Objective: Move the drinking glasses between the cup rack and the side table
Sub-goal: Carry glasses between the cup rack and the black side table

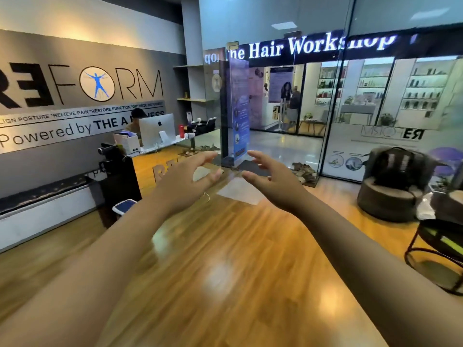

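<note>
Both arms reach straight forward over the wooden floor (225, 259), palms turned toward each other. The left hand (186, 181) has its fingers spread and loosely bent, holding nothing; the right hand (271, 177) mirrors it, fingers relaxed and apart, also holding nothing. The two hands are near each other but not touching.

Behind the left hand stands a reception desk (150, 164) with a silver computer (157, 130) showing an Apple logo on its back. The wall sign (82, 86) reads "REFORM", with "RELIEVE PAIN" and "RESTORE FUNCTION" below it, then "Powered by THE A" — the rest is covered by a person's head and the computer. Through the glass wall (350, 108), a lit shopfront sign (320, 46) reads "The Hair Workshop".

At the right edge a round black side table (436, 246) is cut off by the frame. No drinking glass or cup rack can be made out.
</note>
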### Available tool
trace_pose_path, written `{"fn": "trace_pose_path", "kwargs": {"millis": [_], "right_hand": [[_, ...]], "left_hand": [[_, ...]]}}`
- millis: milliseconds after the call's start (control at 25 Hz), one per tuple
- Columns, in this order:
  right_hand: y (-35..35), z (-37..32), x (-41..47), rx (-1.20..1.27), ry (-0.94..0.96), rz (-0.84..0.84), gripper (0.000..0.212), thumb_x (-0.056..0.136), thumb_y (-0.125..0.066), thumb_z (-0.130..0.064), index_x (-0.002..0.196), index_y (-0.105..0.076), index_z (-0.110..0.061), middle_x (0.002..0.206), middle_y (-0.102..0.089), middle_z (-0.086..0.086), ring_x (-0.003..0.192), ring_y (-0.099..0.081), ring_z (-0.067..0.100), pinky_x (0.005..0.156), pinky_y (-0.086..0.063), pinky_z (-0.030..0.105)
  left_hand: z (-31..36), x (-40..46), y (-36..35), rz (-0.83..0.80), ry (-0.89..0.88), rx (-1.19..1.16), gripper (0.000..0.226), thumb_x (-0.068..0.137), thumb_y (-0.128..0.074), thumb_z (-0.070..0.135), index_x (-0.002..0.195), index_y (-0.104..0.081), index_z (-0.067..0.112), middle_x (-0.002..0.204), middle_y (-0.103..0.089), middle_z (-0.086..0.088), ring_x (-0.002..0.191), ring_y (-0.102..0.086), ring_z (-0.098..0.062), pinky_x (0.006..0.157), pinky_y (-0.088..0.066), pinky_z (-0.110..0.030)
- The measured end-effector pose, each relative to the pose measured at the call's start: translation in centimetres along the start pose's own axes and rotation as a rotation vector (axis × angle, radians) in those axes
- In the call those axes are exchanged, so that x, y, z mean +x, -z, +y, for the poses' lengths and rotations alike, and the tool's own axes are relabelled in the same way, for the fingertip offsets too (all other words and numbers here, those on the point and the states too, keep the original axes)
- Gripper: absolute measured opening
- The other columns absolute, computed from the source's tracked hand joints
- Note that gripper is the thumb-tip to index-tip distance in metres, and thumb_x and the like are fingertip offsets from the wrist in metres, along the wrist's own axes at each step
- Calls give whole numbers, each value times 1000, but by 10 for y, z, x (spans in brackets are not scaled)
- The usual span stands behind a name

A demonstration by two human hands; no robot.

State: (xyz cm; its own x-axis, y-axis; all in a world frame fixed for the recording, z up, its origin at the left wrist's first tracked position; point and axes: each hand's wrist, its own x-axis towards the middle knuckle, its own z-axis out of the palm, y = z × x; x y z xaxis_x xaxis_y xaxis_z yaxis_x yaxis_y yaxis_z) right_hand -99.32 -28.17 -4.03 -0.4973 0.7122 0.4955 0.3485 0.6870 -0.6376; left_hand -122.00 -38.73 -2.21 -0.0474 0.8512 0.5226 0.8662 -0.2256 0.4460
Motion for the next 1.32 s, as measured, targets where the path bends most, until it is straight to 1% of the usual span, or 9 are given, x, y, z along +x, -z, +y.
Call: {"fn": "trace_pose_path", "kwargs": {"millis": [240,360,520,640,760,960,1080,1160,1320], "right_hand": [[40,87,32,-36,-119,119,64,97,-66,-50,155,-45,-35,150,-55,-2,133,-51,11,103,-45,33],[76,141,69,-86,-157,156,63,97,-66,-51,155,-44,-36,148,-57,0,132,-55,16,106,-50,40],[136,206,120,-109,-200,204,62,99,-64,-49,155,-43,-36,147,-56,-2,126,-52,8,96,-48,25],[187,250,151,-159,-207,268,63,99,-63,-51,156,-43,-35,148,-56,-1,131,-52,11,105,-49,37],[229,292,180,-199,-226,305,65,98,-63,-53,156,-42,-35,149,-56,-2,135,-52,14,108,-49,42],[278,358,229,-263,-293,335,66,97,-64,-54,157,-40,-39,151,-53,-4,134,-49,10,108,-46,36],[310,391,266,-303,-329,419,65,98,-64,-51,157,-40,-37,151,-53,-3,133,-49,11,103,-42,31],[329,410,286,-347,-346,476,64,98,-63,-52,157,-40,-39,149,-53,-4,133,-50,11,105,-43,34],[363,457,328,-445,-421,605,61,98,-64,-50,155,-41,-40,148,-53,-7,130,-46,5,103,-39,30]], "left_hand": [[-4,98,-81,-101,-133,-59,57,101,-57,49,154,-47,29,149,-56,11,133,-51,-5,100,-40,-24],[0,168,-128,-111,-171,-109,57,100,-59,49,153,-48,29,145,-58,10,130,-54,-6,107,-47,-34],[10,257,-188,-116,-186,-189,56,101,-59,49,152,-49,30,145,-58,13,130,-52,-2,108,-45,-32],[19,326,-227,-110,-220,-230,56,100,-57,52,151,-49,32,143,-58,16,130,-52,-1,109,-45,-33],[28,395,-267,-117,-247,-316,55,100,-56,55,150,-50,33,142,-58,18,128,-53,0,106,-44,-30],[51,504,-343,-164,-329,-420,56,99,-56,54,151,-49,33,143,-58,15,129,-53,-2,110,-43,-32],[68,576,-387,-207,-399,-488,55,100,-56,55,151,-48,36,144,-57,16,131,-52,-2,109,-42,-30],[78,618,-414,-221,-452,-538,54,100,-56,54,151,-48,36,145,-57,16,131,-52,-2,109,-41,-29],[92,711,-470,-298,-583,-606,53,101,-57,52,150,-49,35,146,-57,14,132,-51,-2,111,-41,-31]]}}
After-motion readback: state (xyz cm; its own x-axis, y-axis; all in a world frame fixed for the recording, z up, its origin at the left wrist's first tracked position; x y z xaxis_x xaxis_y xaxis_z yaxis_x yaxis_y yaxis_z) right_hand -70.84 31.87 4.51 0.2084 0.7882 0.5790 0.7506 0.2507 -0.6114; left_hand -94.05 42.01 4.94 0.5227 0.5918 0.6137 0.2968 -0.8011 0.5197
